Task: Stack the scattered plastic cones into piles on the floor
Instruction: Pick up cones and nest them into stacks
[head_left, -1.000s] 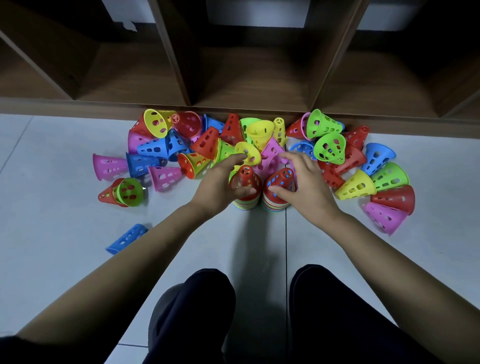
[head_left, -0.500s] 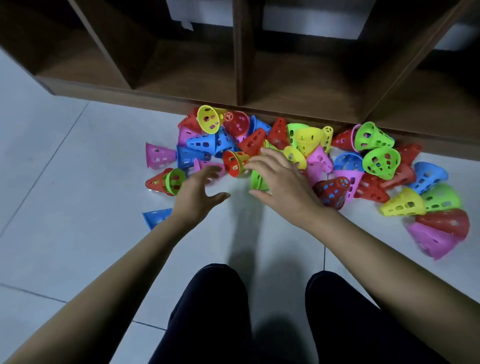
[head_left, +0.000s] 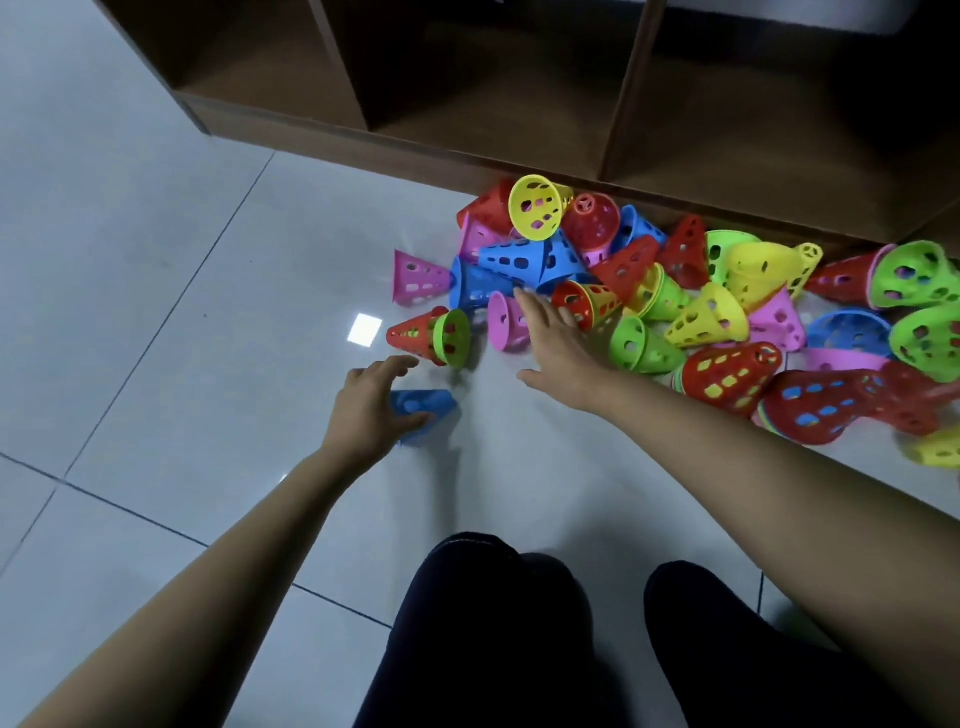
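**Hands spread over cone heap, nothing held**

L hand (head_left: 371, 410): fingers loose and spread, thumb on lone blue cone (head_left: 426, 408), which lies on floor (head_left: 156, 260) just apart from heap; no closed grip seen. R hand (head_left: 556, 345): fingers straight, over pink cone (head_left: 504, 325) at heap's near edge. Scattered cones (head_left: 675, 291) lie along base of shelf unit (head_left: 467, 130). 2 red-topped stacks (head_left: 727, 376) beside R forearm, blurred.

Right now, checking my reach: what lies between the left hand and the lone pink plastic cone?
Head view: a red plastic cone holding a green one, on its side.
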